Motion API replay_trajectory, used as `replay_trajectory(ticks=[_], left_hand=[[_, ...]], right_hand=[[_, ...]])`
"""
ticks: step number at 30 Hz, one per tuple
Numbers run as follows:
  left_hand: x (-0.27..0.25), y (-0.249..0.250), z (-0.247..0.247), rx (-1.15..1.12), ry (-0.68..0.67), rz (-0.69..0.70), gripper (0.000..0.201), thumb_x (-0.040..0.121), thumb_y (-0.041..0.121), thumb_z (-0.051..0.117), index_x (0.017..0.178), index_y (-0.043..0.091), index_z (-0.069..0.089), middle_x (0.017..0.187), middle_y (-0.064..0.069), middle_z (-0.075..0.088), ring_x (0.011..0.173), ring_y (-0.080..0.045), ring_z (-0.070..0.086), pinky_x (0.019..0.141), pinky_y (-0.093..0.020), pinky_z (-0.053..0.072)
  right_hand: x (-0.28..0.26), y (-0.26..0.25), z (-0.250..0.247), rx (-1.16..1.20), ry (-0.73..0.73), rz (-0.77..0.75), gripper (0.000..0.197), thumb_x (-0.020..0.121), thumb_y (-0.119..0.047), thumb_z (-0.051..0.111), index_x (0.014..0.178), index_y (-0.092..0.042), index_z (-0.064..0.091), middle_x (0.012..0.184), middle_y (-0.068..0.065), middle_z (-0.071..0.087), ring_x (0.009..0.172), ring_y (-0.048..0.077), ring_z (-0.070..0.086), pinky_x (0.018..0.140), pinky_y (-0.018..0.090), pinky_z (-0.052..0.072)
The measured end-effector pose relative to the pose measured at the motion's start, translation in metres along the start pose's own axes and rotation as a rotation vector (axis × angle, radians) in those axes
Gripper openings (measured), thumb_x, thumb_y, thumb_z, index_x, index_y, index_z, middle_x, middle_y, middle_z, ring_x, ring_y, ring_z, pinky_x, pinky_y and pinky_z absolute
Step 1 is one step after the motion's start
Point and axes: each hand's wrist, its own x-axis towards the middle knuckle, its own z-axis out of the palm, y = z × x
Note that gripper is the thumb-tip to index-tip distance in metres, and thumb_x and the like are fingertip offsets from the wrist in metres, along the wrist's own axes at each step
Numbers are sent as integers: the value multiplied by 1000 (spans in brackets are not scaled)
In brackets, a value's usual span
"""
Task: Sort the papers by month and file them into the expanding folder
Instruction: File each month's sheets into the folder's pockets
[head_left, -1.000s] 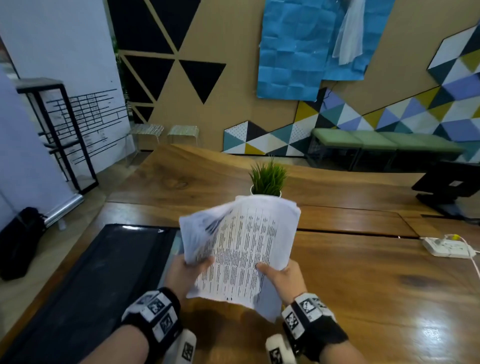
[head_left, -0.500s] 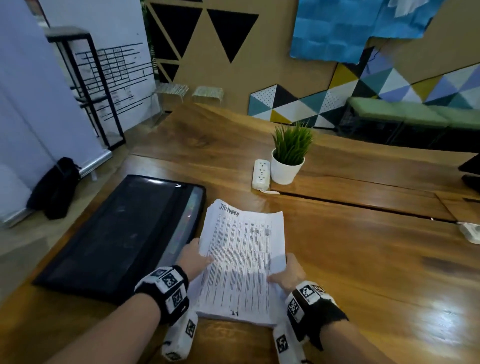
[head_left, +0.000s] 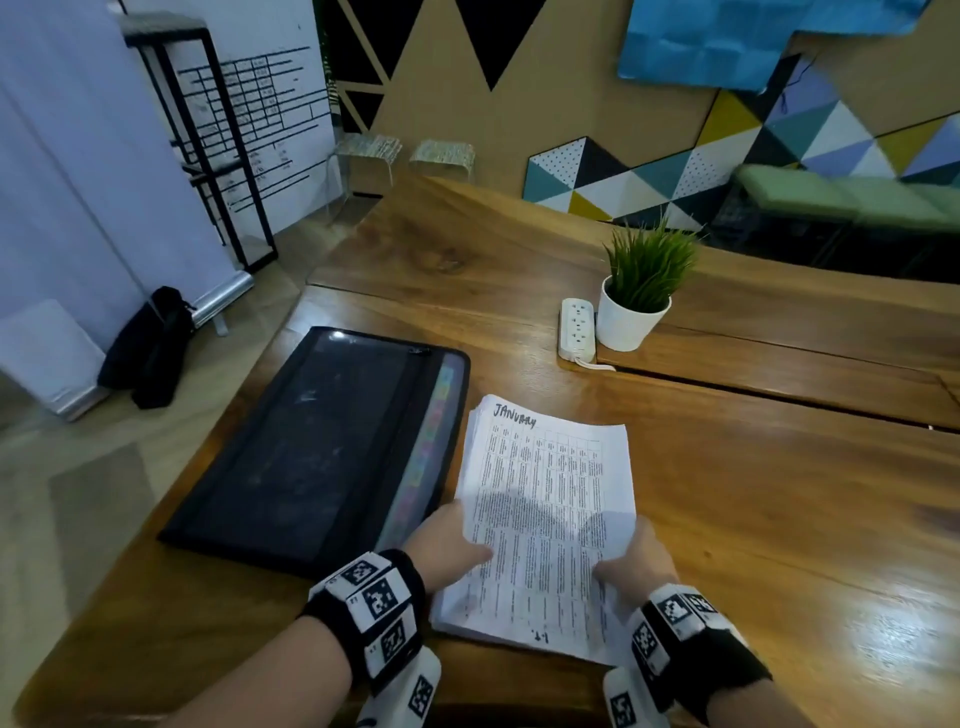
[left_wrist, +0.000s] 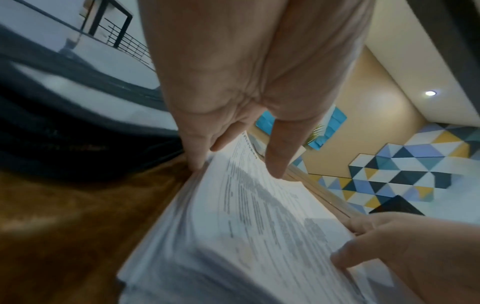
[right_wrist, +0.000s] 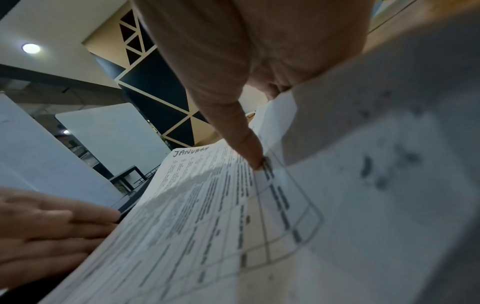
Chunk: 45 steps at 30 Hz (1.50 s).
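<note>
Head view, nearest: two forearms with black wristbands carrying printed square markers reach forward over the wooden table (head_left: 753, 493).
Left hand (head_left: 449, 543): holds the left edge of the stack of papers (head_left: 550, 514), thumb lying on the top sheet, fingers down along the stack's side; the left wrist view shows the fingers (left_wrist: 193, 148) nearly straight against the paper edges and the thumb flat on the page.
Right hand (head_left: 636, 564): grips the stack's near right corner, thumb on top; in the right wrist view the thumb presses the printed page while a sheet curls up over the remaining fingers, which are hidden beneath it.
Stack of papers: lies flat on the table between the two hands, slightly fanned at the edges; the top sheet has a printed table of small text and the handwritten word "JANUARY" at its far left corner.
Expanding folder (head_left: 322, 447): black, closed and flat on the table just left of the stack, near the left hand; a strip of coloured tabs shows along its right edge.
Power strip (head_left: 576, 328): white, farther back on the table, touching or just beside the potted plant.
Potted plant (head_left: 636, 291): green grass-like leaves in a white pot, standing upright.
Farthest: a wall with coloured triangle panels, a green bench (head_left: 841, 197), two small stools, a black metal rack (head_left: 202, 140) and a black bag (head_left: 150, 348) on the floor at left.
</note>
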Motion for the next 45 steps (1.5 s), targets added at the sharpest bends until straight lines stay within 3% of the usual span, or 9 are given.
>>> replay_trajectory(ticks=[6,11,15,18,21,25,31,36,45], left_hand=[[17,2,-38,448,303,60,38,89,35,56,121,15,57,130,-3,48,125,-23,43,104,-33,37],[41,-5,-50,680,110,-468,122,72,75,56,150,13,-14,158,-20,-13,143,-47,-5,110,-68,15],[54,-10,-57,720,57,-541,117,77,65,57,150,8,-13,157,-25,-2,141,-48,11,114,-56,22],[46,-5,-71,610,47,-405,98,86,53,48,150,6,-9,149,-24,31,129,-38,41,107,-44,37],[34,-1,-92,388,55,-248,67,96,33,40,147,9,4,124,-16,56,105,-30,58,90,-35,47],[22,-5,-117,-17,198,-112,57,95,18,49,144,20,20,120,-12,56,93,-20,60,75,-31,49],[26,-16,-115,-293,171,104,61,95,6,46,126,58,45,139,15,47,126,-10,48,108,-40,39],[26,-10,-97,-203,216,65,45,98,7,35,134,27,53,131,5,56,119,-13,53,102,-30,43],[28,-5,-90,-196,238,94,41,100,14,38,137,29,49,138,6,52,126,-13,48,110,-40,38]], right_hand=[[3,-2,-6,30,86,80,64,76,-5,67,131,-4,35,119,16,56,101,32,59,86,44,53],[8,-2,-14,46,171,93,49,78,-6,66,123,-3,45,115,15,60,100,31,59,86,39,52],[15,-5,-28,91,232,69,42,80,-4,64,119,-5,47,113,13,61,98,30,59,82,36,49],[16,-5,-37,13,239,71,38,81,-7,63,116,-4,48,112,12,60,86,23,54,77,30,48],[12,-2,-39,-86,275,54,50,82,-11,63,127,-6,42,127,16,46,107,29,52,92,36,45],[4,0,-38,-203,390,-6,46,84,-9,59,126,-7,41,128,14,37,112,29,46,99,38,42],[-8,0,-16,-263,387,-208,21,88,-13,52,108,-13,51,124,7,43,110,19,44,101,31,40],[-5,-9,-5,-398,292,-37,41,86,-33,58,120,-13,48,134,10,37,122,25,36,104,36,35],[2,-12,-17,-487,315,-45,31,87,-17,54,117,-12,50,133,11,39,120,25,38,103,37,38]])
